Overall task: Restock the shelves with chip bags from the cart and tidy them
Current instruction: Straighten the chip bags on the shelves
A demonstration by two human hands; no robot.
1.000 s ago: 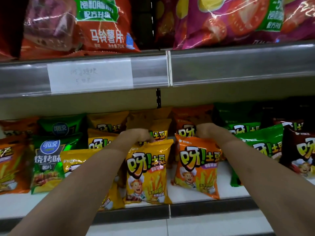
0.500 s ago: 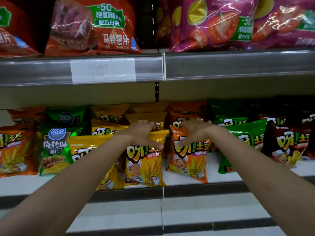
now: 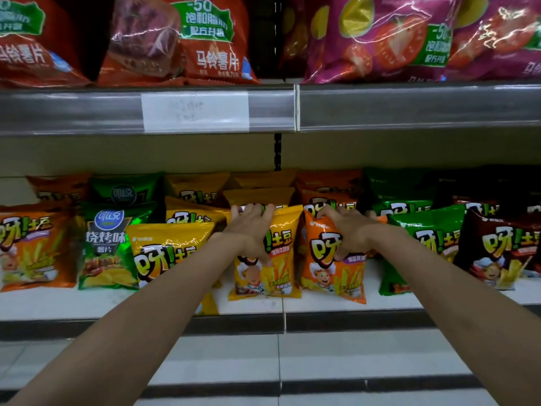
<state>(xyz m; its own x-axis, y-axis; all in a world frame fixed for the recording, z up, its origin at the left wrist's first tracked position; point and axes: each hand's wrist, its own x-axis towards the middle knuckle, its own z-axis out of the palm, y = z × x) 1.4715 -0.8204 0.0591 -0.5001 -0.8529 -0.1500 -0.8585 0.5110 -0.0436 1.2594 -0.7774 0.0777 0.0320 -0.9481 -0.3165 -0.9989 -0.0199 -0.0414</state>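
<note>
On the white lower shelf (image 3: 175,303) stand rows of small chip bags. My left hand (image 3: 250,230) grips the top of an upright yellow bag (image 3: 275,276) in the middle, fingers curled over its upper edge and thumb on its front. My right hand (image 3: 347,230) grips the upper part of the orange bag (image 3: 330,276) right beside it, fingers bent into the foil. Both bags stand on the shelf near its front.
Another yellow bag (image 3: 167,253), a green bag (image 3: 108,247) and an orange bag (image 3: 32,247) stand to the left. Green (image 3: 430,238) and dark brown bags (image 3: 503,247) stand to the right. Large red (image 3: 175,42) and magenta bags (image 3: 389,39) fill the upper shelf, whose rail carries a white label (image 3: 194,112).
The view has pulled back and shifted. Both hands slid from the bags' top edges down onto their fronts and now clutch the bags' upper parts.
</note>
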